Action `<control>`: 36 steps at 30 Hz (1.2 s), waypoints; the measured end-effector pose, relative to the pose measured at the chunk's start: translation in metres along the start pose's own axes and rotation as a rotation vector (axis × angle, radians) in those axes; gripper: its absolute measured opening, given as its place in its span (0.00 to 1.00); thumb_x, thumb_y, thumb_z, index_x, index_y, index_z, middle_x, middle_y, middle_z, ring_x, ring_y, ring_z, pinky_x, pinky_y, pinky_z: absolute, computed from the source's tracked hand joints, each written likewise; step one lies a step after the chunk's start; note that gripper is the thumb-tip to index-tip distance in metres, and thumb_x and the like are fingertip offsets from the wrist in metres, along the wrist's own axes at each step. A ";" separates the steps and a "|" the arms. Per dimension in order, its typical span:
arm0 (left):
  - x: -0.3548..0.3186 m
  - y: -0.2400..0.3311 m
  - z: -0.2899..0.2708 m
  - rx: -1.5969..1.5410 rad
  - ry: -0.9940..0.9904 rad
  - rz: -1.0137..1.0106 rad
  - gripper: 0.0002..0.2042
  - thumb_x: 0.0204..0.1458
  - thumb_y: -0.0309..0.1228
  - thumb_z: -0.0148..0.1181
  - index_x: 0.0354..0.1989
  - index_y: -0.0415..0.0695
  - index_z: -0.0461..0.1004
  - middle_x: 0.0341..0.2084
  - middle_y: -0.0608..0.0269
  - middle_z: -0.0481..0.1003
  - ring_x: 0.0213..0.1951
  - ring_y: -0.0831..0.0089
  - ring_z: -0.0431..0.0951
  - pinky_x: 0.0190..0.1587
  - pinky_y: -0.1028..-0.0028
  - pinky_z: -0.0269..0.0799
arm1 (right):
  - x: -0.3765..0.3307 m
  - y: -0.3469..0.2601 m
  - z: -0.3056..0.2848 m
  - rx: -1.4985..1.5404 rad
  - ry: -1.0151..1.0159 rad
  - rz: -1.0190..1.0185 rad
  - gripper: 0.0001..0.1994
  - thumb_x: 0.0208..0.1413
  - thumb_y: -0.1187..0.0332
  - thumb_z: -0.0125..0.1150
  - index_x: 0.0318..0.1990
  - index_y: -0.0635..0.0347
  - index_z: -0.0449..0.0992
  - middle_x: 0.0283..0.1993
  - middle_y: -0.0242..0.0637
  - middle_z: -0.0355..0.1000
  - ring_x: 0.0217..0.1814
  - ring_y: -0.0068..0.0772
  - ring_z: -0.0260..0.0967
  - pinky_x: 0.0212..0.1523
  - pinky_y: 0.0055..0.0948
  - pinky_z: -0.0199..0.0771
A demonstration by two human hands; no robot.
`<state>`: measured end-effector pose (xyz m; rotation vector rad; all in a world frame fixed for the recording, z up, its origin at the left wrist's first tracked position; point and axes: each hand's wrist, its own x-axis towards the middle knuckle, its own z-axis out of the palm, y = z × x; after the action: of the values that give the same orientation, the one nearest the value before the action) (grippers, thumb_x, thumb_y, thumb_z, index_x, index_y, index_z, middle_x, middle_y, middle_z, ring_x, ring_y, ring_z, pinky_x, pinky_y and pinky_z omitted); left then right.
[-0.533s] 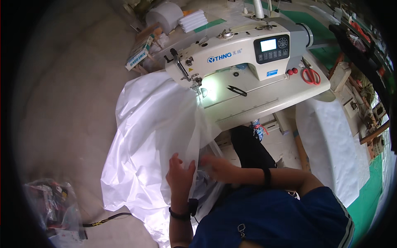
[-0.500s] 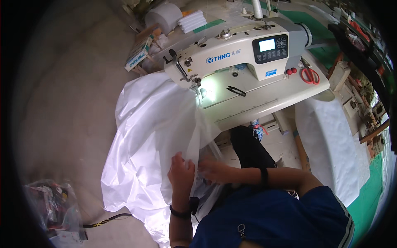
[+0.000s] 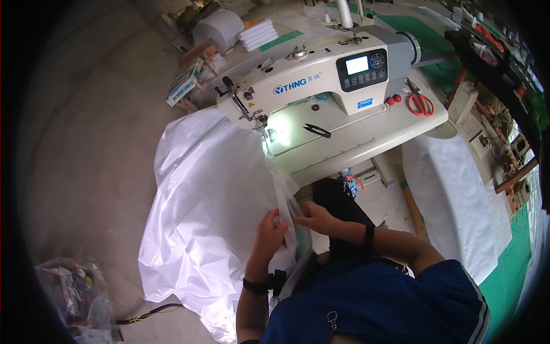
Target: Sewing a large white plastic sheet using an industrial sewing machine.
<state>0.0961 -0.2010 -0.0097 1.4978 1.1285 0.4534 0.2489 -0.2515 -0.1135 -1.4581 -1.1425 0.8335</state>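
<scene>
A large sheet of shiny white fabric (image 3: 212,200) spills from the white sewing machine (image 3: 321,80) down over my lap toward the floor. My left hand (image 3: 269,229) pinches its near edge, fingers closed on a fold. My right hand (image 3: 315,218) grips the same edge from the other side, just right of the left hand. The fabric runs up to the needle area (image 3: 262,123), which is lit by the machine's lamp. A black band sits on each wrist.
Red-handled scissors (image 3: 421,104) and small black snips (image 3: 316,131) lie on the machine table (image 3: 366,143). More white cloth (image 3: 452,195) is draped to the right. A clear bag of odds and ends (image 3: 74,298) lies on the floor at lower left. White rolls (image 3: 220,28) stand behind the machine.
Both hands have shifted slightly along the fabric edge and drawn closer together; the fabric has barely moved.
</scene>
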 end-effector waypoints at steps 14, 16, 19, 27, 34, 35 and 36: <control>0.030 -0.010 0.014 0.347 0.314 0.227 0.16 0.44 0.28 0.54 0.43 0.39 0.71 0.18 0.57 0.71 0.21 0.70 0.71 0.28 0.70 0.68 | -0.002 -0.064 -0.035 0.116 -0.477 0.382 0.20 0.55 0.55 0.54 0.33 0.69 0.73 0.31 0.44 0.73 0.29 0.32 0.75 0.23 0.33 0.71; 0.033 -0.008 0.015 0.361 0.291 0.254 0.18 0.44 0.27 0.53 0.47 0.39 0.70 0.17 0.57 0.71 0.20 0.69 0.71 0.28 0.70 0.68 | 0.030 -0.047 -0.035 0.281 -0.219 0.495 0.22 0.55 0.51 0.54 0.33 0.68 0.73 0.26 0.39 0.72 0.25 0.29 0.73 0.21 0.31 0.69; 0.034 0.001 0.018 0.415 0.232 0.242 0.23 0.44 0.28 0.52 0.52 0.39 0.67 0.17 0.56 0.71 0.21 0.69 0.72 0.29 0.69 0.69 | 0.059 -0.018 -0.013 0.546 -0.191 0.485 0.21 0.57 0.52 0.51 0.31 0.66 0.72 0.22 0.36 0.71 0.26 0.32 0.74 0.25 0.30 0.75; 0.043 0.020 0.007 -0.104 -0.051 -0.050 0.20 0.47 0.29 0.51 0.51 0.40 0.69 0.16 0.64 0.69 0.19 0.77 0.69 0.20 0.75 0.64 | 0.042 -0.045 -0.013 -0.569 0.016 -0.418 0.08 0.51 0.65 0.52 0.25 0.59 0.69 0.23 0.39 0.73 0.23 0.39 0.73 0.22 0.35 0.73; 0.073 -0.008 0.005 0.209 0.234 0.172 0.11 0.51 0.35 0.54 0.29 0.39 0.72 0.13 0.64 0.66 0.16 0.74 0.68 0.20 0.73 0.65 | 0.065 -0.058 -0.034 -0.588 -0.252 -0.198 0.08 0.49 0.69 0.50 0.36 0.58 0.71 0.27 0.42 0.73 0.32 0.47 0.74 0.30 0.36 0.73; 0.069 -0.006 0.007 0.388 0.324 0.323 0.11 0.51 0.35 0.53 0.26 0.39 0.71 0.12 0.62 0.66 0.17 0.71 0.69 0.22 0.70 0.66 | 0.072 -0.050 -0.027 -0.589 -0.249 -0.197 0.08 0.49 0.69 0.50 0.36 0.58 0.71 0.27 0.42 0.73 0.32 0.47 0.74 0.30 0.36 0.73; 0.069 0.000 0.005 0.388 0.322 0.325 0.11 0.51 0.35 0.53 0.26 0.39 0.71 0.12 0.62 0.66 0.17 0.71 0.69 0.22 0.70 0.66 | 0.086 -0.036 -0.010 -0.359 -0.328 -0.228 0.09 0.48 0.70 0.51 0.37 0.59 0.72 0.29 0.44 0.73 0.34 0.46 0.74 0.32 0.36 0.73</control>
<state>0.1323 -0.1461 -0.0317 2.0146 1.2757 0.7513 0.2762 -0.1732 -0.0697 -1.4708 -1.7430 0.7490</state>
